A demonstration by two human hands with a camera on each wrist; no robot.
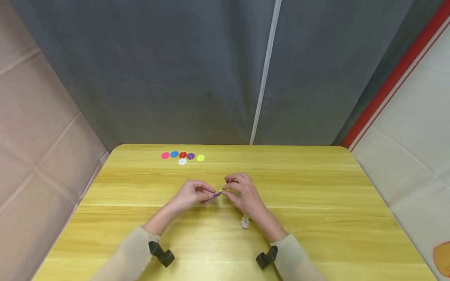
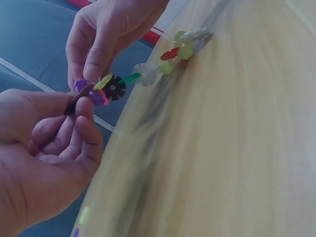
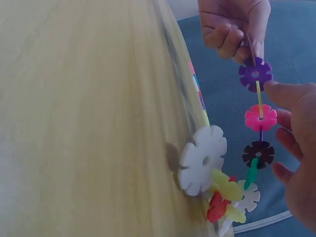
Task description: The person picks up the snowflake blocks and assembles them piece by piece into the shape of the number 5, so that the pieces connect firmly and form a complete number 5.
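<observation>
Plastic snowflake discs slotted edge to edge form a chain [image 3: 256, 118] held up between both hands above the middle of the wooden table [image 1: 316, 218]. From its far end the right wrist view shows a purple disc [image 3: 255, 74], a yellow one edge-on, a pink disc [image 3: 260, 117], a dark disc [image 3: 258, 154], a green one edge-on, then a cluster of white, yellow and red pieces. A large white disc [image 3: 202, 159] at the chain's near end hangs just beside the right wrist; whether it touches the tabletop cannot be told.

The left hand [image 1: 193, 193] pinches a small dark piece at the purple end between thumb and curled fingers [image 2: 81, 131]. The right hand [image 1: 244, 193] has thumb and fingertips closed on the chain right next to that, near the yellow and pink discs.

Far and to the left on the table lie six loose discs [image 1: 183, 157]: pink, blue, red, purple and yellow in a row, with a white one just in front. Beige sleeves cover both forearms, each carrying a black camera mount. A grey curtain [image 1: 175, 70] hangs beyond the far edge.
</observation>
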